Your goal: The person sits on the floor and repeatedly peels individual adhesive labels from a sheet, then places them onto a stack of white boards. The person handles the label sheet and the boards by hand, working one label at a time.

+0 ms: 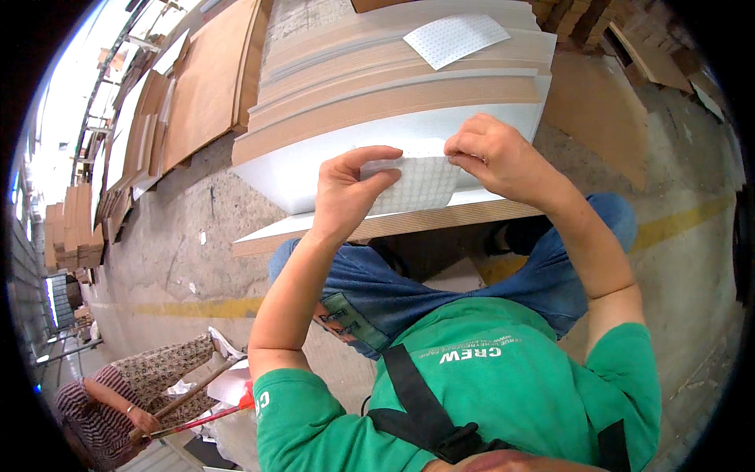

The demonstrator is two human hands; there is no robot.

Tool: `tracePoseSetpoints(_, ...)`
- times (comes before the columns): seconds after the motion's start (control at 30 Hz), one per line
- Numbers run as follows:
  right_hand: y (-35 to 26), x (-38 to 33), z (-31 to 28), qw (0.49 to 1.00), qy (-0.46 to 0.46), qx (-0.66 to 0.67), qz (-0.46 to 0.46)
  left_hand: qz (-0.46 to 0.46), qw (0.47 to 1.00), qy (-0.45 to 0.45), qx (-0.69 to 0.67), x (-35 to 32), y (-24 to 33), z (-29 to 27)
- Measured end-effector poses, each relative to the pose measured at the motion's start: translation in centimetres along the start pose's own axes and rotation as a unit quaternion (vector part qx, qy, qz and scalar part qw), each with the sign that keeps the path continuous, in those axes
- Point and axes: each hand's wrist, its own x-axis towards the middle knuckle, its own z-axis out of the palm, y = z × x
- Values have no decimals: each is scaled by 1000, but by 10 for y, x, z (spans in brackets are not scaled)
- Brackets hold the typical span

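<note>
Left hand (pixel 344 187) pinched the sheet's (pixel 417 187) upper left, right hand (pixel 501 160) its upper right corner, its long axis running crosswise between them.

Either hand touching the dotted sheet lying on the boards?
No: the dotted sheet lies apart; left hand and right hand are at the gridded sheet.

Between the fingers (pixel 370 155), the gridded sheet (pixel 421 186) looks like thin, translucent plastic with a dimpled surface. Beyond the fingertips, the stacked boards (pixel 377 101) show ridged, matt corrugated cardboard edges. Nearer than the fingers come soft matt shirt cloth (pixel 464 334) and denim trousers (pixel 543 291).
</note>
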Motion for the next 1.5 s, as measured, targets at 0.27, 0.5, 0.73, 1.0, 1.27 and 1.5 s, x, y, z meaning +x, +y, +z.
tracePoseSetpoints(0.27,20,-11,26,998,20,14,-50,-146,988,39,-35,10,-6,-1)
tracePoseSetpoints(0.5,180,-69,56,934,131,-64,327,-78,989,128,-11,29,-37,-29)
tracePoseSetpoints(0.73,232,-81,77,918,192,-297,178,-25,984,178,16,38,-38,-46)
tracePoseSetpoints(1.0,252,-111,27,830,295,-53,470,-10,986,166,-12,32,-32,-39)
tracePoseSetpoints(1.27,243,-89,27,754,348,110,545,50,950,303,-56,33,-35,-68)
tracePoseSetpoints(1.5,255,-107,-14,765,188,251,562,97,910,379,-140,36,-39,-82)
